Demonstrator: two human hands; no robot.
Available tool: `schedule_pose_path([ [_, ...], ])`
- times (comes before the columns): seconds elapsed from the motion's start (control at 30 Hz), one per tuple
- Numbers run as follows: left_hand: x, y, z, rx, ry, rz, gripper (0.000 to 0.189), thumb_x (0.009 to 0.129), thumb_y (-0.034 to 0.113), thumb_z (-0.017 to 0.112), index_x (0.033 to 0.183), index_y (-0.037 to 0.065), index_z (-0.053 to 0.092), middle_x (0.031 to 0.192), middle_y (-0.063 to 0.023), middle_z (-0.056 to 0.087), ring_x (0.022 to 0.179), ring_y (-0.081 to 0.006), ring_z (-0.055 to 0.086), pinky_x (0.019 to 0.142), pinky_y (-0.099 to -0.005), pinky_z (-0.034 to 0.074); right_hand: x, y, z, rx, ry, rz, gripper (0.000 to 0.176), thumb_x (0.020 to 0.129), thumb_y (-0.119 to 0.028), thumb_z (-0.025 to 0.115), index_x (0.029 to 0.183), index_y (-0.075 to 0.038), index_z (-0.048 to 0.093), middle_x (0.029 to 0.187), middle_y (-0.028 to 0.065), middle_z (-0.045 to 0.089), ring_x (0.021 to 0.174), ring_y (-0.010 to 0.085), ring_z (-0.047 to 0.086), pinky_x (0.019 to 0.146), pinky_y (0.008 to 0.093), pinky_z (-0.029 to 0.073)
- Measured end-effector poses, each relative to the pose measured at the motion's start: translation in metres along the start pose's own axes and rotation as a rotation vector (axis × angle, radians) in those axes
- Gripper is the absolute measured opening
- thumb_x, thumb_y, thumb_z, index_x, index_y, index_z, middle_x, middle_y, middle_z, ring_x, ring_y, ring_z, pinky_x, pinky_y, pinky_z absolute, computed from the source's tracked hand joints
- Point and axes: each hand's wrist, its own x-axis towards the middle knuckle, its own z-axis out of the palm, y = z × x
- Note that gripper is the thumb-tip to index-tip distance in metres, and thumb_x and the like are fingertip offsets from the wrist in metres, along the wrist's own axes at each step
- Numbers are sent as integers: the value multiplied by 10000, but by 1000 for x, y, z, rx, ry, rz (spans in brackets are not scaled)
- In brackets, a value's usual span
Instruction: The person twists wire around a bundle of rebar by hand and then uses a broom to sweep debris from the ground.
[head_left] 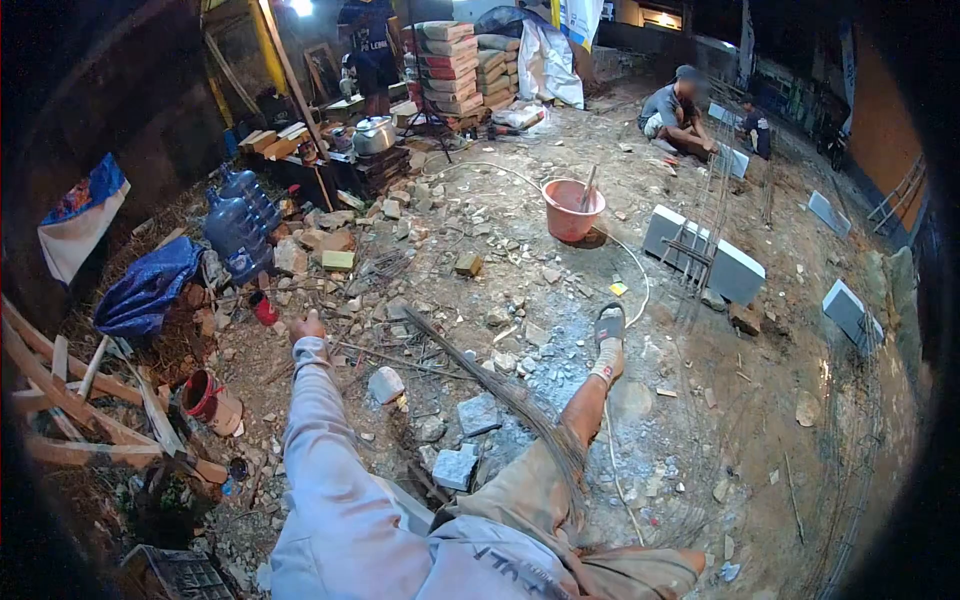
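My left hand [308, 326] reaches forward over the rubble at the end of a light grey sleeve. Its fingers look curled; what they hold, if anything, is too small to make out. Just beyond it, to the left, stands a small red cup [263, 308]. A bundle of thin metal wire [500, 385] slants across the ground and over my bent right leg [585, 410]. Broken concrete lumps [455, 467] lie between my arm and the wire. My right hand is out of view.
A red bucket [213, 402], wooden planks [90, 400] and blue water jugs [235, 225] are at left. Ahead stands a red basin [573, 210]. Grey blocks [703, 255] with steel rods stand at right. A crouching person [672, 112] works farther off. A hose [640, 275] crosses the ground.
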Motion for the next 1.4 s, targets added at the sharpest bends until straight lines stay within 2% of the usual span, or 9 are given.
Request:
schedule_pose_path([
  [0.13,7,-20,9,205,-208,255,394,756,352,590,811,-36,636,869,-243,628,854,-389,597,777,-438,440,8,-14,-18,-27,630,-30,203,815,-134,488,941,-30,607,892,155,603,828,289,574,734,421,437],
  [0.27,-27,28,-25,-428,-326,-316,263,719,260,707,664,20,616,509,-31,485,347,-141,407,350,-309,339,58,24,-25,-657,1029,184,186,798,-88,480,926,-25,600,865,157,597,799,284,574,706,426,435],
  [0.5,20,-61,8,-29,-277,-121,364,756,387,671,777,23,654,534,-55,529,424,-194,498,414,-353,410,31,24,30,-688,-120,250,268,857,-298,519,901,-61,636,822,134,629,765,325,583,745,414,450],
  [0.57,34,-94,22,428,-158,108,477,722,406,680,944,-13,636,763,-126,640,663,-289,595,599,-429,472,22,74,23,-402,-162,37,222,839,-228,530,953,-68,632,855,139,626,784,315,590,735,410,456],
  [0.6,75,-149,57,-396,-455,-172,663,782,528,573,1279,102,471,1221,-114,509,1034,-245,497,795,-400,449,5,103,33,-158,-189,-227,221,821,-158,541,1006,-76,629,888,145,623,804,306,596,725,407,461],
  [0.7,74,-147,70,-338,-564,-428,509,798,219,670,1207,-13,473,1048,-120,597,900,-259,567,751,-356,465,-14,29,11,-194,-82,15,227,838,-162,568,1036,-73,634,892,125,633,820,272,612,715,369,479],
  [0.77,48,-135,53,-375,-407,110,649,798,275,673,1298,-29,393,1286,-154,458,1146,-279,445,940,-348,378,-30,5,-6,-142,93,-112,170,827,-115,572,969,-53,645,858,119,632,782,260,612,675,346,483],
  [1.13,17,-57,69,-32,-581,37,660,825,380,606,1313,4,369,1152,-172,480,1000,-311,486,846,-363,393,-39,21,-12,-336,1015,-67,135,812,-168,591,852,-60,662,692,115,617,588,259,603,524,337,467],
  [1.4,-139,132,132,-228,-661,289,592,838,411,577,1290,59,427,935,-118,489,801,-240,475,660,-328,389,-69,156,125,-9,452,428,272,785,-283,607,989,-108,652,882,102,649,730,289,599,652,403,469],
])
